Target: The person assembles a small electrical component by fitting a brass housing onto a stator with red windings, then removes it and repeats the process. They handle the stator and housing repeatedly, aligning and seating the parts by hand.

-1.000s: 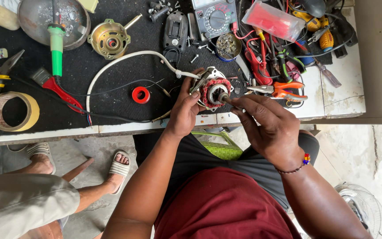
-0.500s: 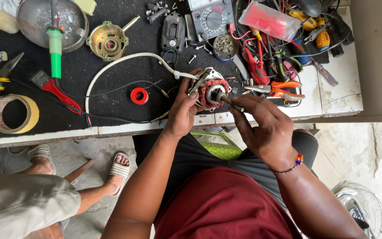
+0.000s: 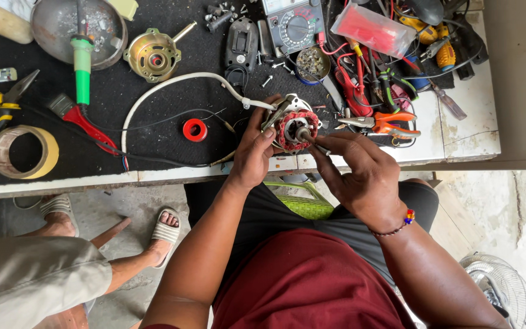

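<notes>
I see the workbench (image 3: 153, 176) with its black mat spread wide under a clutter of tools. At its near edge sits the small electric motor (image 3: 293, 125), red windings ringed around a shaft that points up toward me. My left hand (image 3: 254, 152) clasps the motor housing from its left side, fingers curled on it. My right hand (image 3: 360, 173) lies just right of it, fingertips pinched at the shaft, the nearer hand to it. A white cable (image 3: 171, 85) loops off leftward past a red tape roll (image 3: 195, 130).

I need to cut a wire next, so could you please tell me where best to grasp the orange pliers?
Take the orange pliers by their two orange handles, coming from the right: the handles point right, while the metal tips point left toward the motor.
</notes>
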